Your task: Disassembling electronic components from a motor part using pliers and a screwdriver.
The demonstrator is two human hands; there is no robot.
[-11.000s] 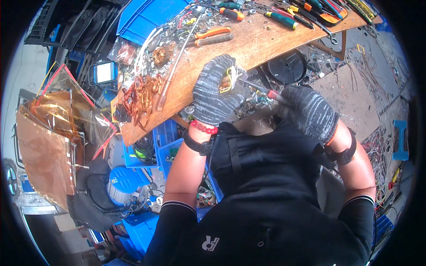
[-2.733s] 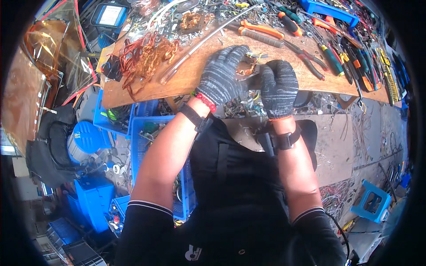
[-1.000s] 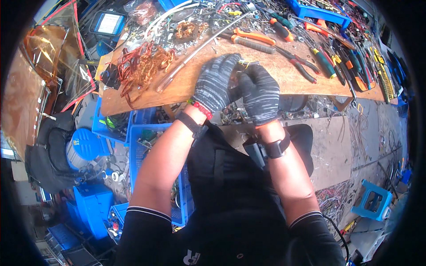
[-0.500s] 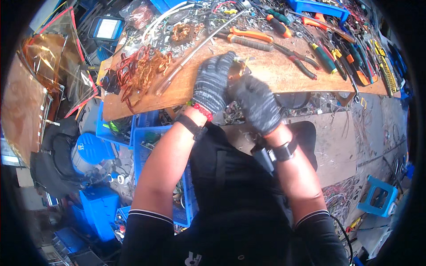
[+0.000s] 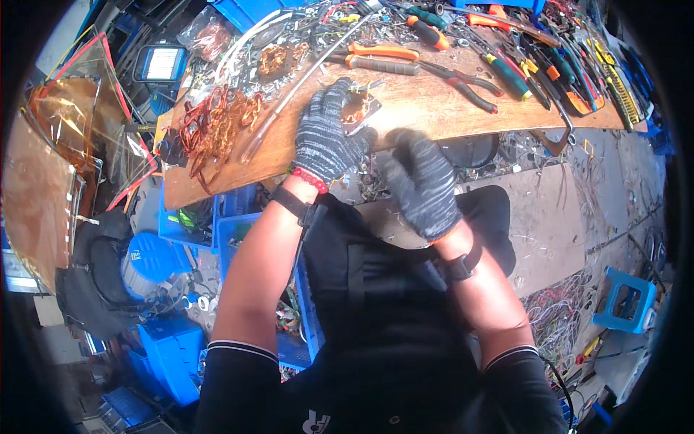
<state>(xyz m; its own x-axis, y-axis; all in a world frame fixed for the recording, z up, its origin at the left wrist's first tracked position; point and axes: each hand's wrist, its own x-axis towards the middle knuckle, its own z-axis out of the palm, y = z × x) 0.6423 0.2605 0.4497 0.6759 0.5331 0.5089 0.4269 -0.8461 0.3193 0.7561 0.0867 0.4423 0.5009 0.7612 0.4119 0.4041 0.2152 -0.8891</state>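
My left hand, in a grey and black striped knit glove, is closed round a small metal part with a copper coil at the near part of the wooden bench. The thumb and fingers grip the part's left and near side and hide some of it. My right hand, in a matching glove, is just off the bench's front edge, apart from the part. Its fingers are bent and smeared by motion. On the bench left of my left hand lie a long thin rod with a clear handle and tangled copper wire.
Orange-handled pliers, dark-handled cutters and several screwdrivers lie beyond and to the right. Metal scraps and another copper coil cover the far left. Below stand a blue crate and a blue stool.
My right hand has pulled away from the part, toward me. My left hand has shifted slightly left with the coil part, now more exposed. The whole view has shifted a little.
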